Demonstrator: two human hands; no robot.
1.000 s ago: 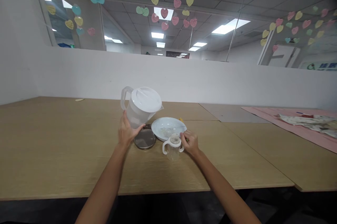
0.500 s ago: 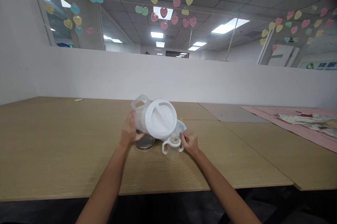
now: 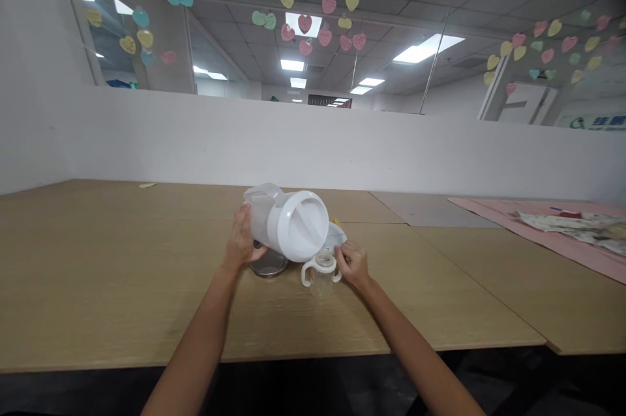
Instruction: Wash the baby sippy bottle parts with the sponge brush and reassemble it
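My left hand (image 3: 240,244) grips a clear plastic pitcher (image 3: 288,222) with a white lid, tipped far over so the lid faces me and its spout hangs above a small clear two-handled cup (image 3: 321,272). My right hand (image 3: 353,265) is closed on the cup's right handle and steadies it on the wooden table (image 3: 122,272). A round metal lid (image 3: 268,265) lies flat under the pitcher. A white plate (image 3: 336,233) is mostly hidden behind the pitcher.
A white partition wall (image 3: 342,148) runs along the table's far edge. At the right, a pink cloth (image 3: 548,227) with crumpled paper lies on an adjoining table. Paper hearts hang from the ceiling.
The pitcher has gone from nearly upright to steeply tipped toward the cup, moving right and down over the plate. My right hand has stayed on the cup.
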